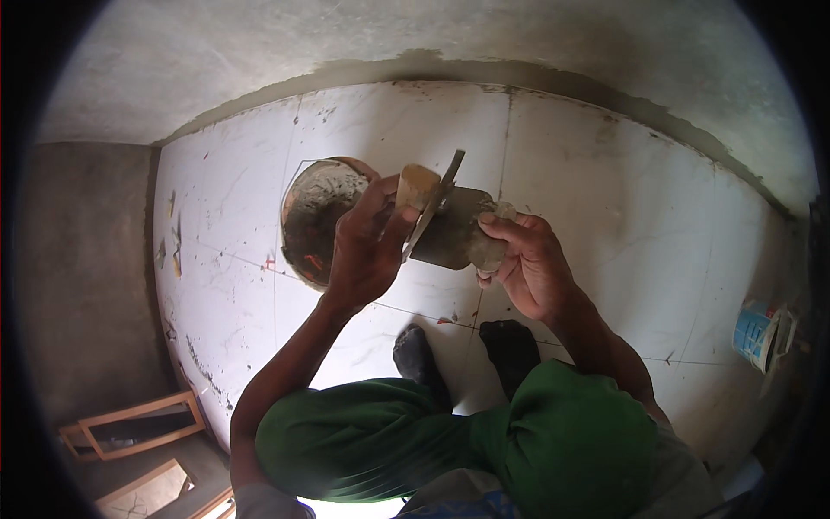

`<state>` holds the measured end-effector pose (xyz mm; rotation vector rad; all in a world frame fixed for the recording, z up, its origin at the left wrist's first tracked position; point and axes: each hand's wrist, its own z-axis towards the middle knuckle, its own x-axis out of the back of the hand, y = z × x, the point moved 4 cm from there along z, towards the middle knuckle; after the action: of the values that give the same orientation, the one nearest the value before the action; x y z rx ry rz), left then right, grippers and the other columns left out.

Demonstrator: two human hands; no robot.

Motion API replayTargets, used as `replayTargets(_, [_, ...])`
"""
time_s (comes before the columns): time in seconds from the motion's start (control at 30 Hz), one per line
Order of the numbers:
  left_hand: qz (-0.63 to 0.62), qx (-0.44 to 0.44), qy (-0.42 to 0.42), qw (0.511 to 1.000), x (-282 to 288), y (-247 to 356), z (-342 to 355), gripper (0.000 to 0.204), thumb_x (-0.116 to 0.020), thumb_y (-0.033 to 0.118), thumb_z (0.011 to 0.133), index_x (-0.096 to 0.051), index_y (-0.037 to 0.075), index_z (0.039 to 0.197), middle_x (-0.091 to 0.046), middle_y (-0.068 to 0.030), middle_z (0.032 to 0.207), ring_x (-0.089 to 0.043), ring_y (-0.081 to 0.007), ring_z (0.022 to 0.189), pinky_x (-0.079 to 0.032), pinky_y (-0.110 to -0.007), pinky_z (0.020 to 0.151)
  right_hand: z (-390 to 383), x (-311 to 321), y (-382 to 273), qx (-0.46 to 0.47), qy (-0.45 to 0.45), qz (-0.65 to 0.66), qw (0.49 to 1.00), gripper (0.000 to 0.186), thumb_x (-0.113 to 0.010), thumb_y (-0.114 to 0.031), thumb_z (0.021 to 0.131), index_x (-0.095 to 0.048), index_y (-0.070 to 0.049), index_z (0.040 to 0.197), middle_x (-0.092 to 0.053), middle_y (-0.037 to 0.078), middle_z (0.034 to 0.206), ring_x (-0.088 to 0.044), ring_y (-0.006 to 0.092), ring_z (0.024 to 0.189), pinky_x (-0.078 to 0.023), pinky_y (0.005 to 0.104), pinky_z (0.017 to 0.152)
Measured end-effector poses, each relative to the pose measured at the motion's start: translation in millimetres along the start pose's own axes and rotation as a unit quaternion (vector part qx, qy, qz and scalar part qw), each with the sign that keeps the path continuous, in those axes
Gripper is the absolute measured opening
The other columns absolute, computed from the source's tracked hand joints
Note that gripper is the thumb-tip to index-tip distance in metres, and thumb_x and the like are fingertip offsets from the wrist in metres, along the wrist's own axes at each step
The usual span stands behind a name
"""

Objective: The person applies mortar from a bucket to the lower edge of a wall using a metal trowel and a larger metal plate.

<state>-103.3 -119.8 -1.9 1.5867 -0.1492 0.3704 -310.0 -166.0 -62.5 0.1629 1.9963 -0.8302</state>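
My left hand (367, 251) is closed round the wooden handle of a plastering trowel (435, 208), whose thin blade is seen nearly edge-on. My right hand (532, 259) grips the right end of a flat, dark grey blade tool (450, 229). Grey mortar is caked where its fingers and thumb pinch, so the tool's handle cannot be made out. The two tools meet or overlap between my hands, above the floor; whether they touch I cannot tell. Behind my left hand stands a round bucket (287, 229) with a wire handle, holding grey mortar. My left hand partly covers it.
White floor tiles (596, 259) with dark joints run to a grey plastered wall (415, 35), with a rough mortar strip at its foot. A blue and white pail (754, 336) lies tipped at right. Wooden frames (147, 426) lie lower left. My socked feet (508, 353) are below my hands.
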Motion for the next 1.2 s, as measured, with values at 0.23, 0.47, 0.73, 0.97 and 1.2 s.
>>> replayTargets(0.23, [0.143,0.045,-0.048,0.988,0.3,-14.2,-14.8,0.031,-0.061,0.015,0.106,-0.060,-0.004,0.130,-0.072,-0.0101,0.106,-0.063,-0.0135,0.097,-0.052,-0.031,0.086,-7.4,33.2,-40.5,0.100,0.055,0.053,0.992,0.022,-0.068,-0.021,0.100,-0.067,-0.004,0.113,-0.074,0.006,0.103,-0.070,0.0164,0.082,-0.054,0.0360,0.064])
replayTargets(0.47, [0.085,0.094,-0.031,0.991,0.6,-19.8,-12.9,0.026,-0.056,0.012,0.107,-0.061,-0.003,0.128,-0.069,-0.0073,0.102,-0.061,-0.0131,0.094,-0.050,-0.031,0.086,-55.2,242.6,-119.2,0.289,0.289,0.023,0.912,0.020,-0.062,-0.020,0.102,-0.067,-0.006,0.115,-0.074,0.006,0.103,-0.071,0.0188,0.087,-0.058,0.0359,0.068])
replayTargets(0.73, [0.032,0.106,-0.029,0.993,14.8,-35.5,-11.9,0.030,-0.053,0.012,0.109,-0.058,-0.004,0.134,-0.070,-0.0123,0.118,-0.062,-0.0155,0.108,-0.050,-0.031,0.093,-11.6,339.6,-206.9,0.281,0.412,-0.059,0.865,0.023,-0.058,-0.016,0.099,-0.061,0.000,0.116,-0.070,0.013,0.105,-0.070,0.0270,0.086,-0.059,0.0407,0.071])
replayTargets(0.97, [-0.010,0.145,-0.028,0.989,12.3,-47.1,-10.8,0.025,-0.052,0.008,0.109,-0.059,-0.002,0.131,-0.070,-0.0090,0.113,-0.062,-0.0114,0.101,-0.051,-0.028,0.088,42.1,342.9,-266.5,0.305,0.477,-0.050,0.823,0.027,-0.056,-0.009,0.096,-0.060,0.009,0.115,-0.068,0.021,0.105,-0.072,0.0343,0.082,-0.062,0.0443,0.061])
replayTargets(1.2, [-0.034,0.159,-0.027,0.986,16.1,-53.5,-12.2,0.026,-0.056,0.010,0.108,-0.059,-0.003,0.130,-0.068,-0.0075,0.110,-0.059,-0.0105,0.100,-0.049,-0.028,0.085,-9.2,336.1,-300.1,0.366,0.437,-0.254,0.781,0.026,-0.059,-0.007,0.096,-0.061,0.013,0.114,-0.066,0.024,0.110,-0.072,0.0334,0.088,-0.066,0.0427,0.068])
